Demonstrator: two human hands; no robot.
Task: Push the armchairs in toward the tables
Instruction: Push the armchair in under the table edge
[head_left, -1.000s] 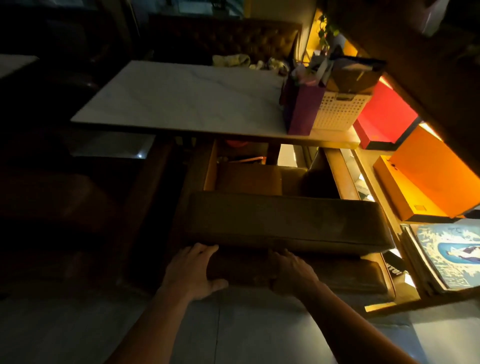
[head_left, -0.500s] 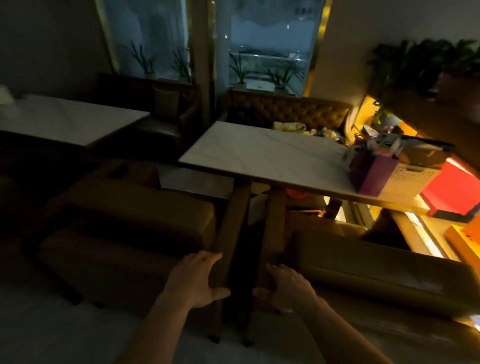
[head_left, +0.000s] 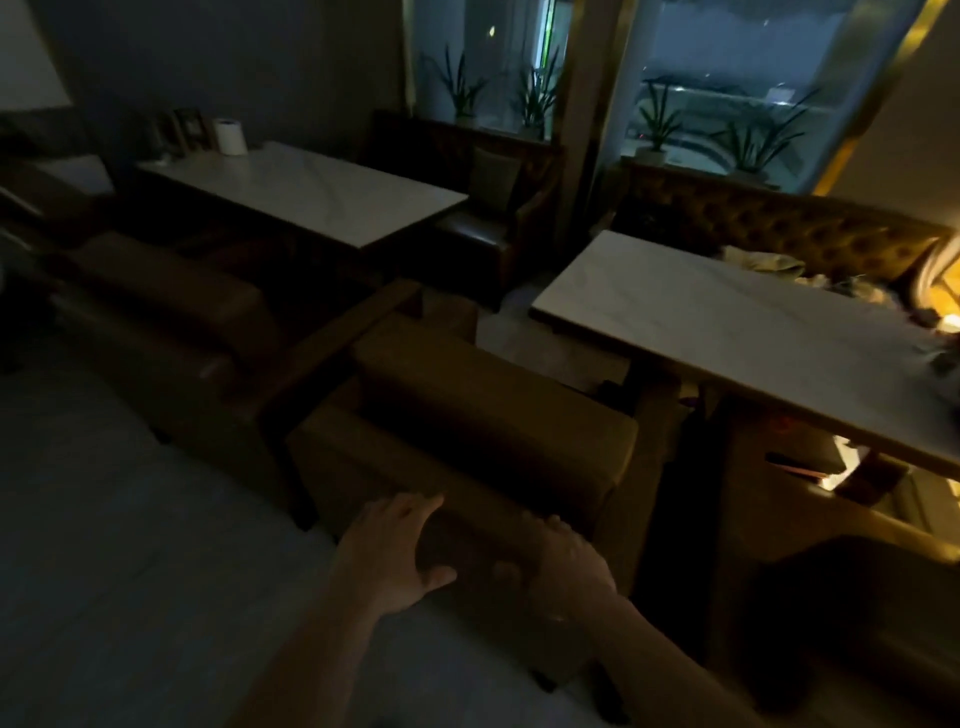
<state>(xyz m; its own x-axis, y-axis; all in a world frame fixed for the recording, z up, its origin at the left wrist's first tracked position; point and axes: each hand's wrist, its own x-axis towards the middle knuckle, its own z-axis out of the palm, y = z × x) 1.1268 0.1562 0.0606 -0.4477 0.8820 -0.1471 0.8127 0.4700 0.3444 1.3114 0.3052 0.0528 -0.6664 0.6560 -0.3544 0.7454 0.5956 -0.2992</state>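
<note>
A brown leather armchair (head_left: 483, 415) stands in the middle of the head view, its back toward me and its seat facing the white marble table (head_left: 727, 332) on the right. My left hand (head_left: 395, 551) lies flat on the chair's lower back edge, fingers spread and thumb out. My right hand (head_left: 566, 561), slightly blurred, rests on the same edge a hand's width to the right. Neither hand holds anything. A second armchair (head_left: 171, 306) stands to the left, facing another marble table (head_left: 311, 192). A third, darker armchair (head_left: 841, 582) sits at the right under the near table.
A tufted bench (head_left: 779, 228) runs behind the right table, with clutter at its far end. A paper roll (head_left: 230, 136) stands on the left table. Potted plants (head_left: 660, 119) line the window. Pale floor (head_left: 130, 545) stretches to my left.
My view and both hands have moved left, from the back of the right-hand armchair, past the gap between two chairs, onto the back of the middle armchair.
</note>
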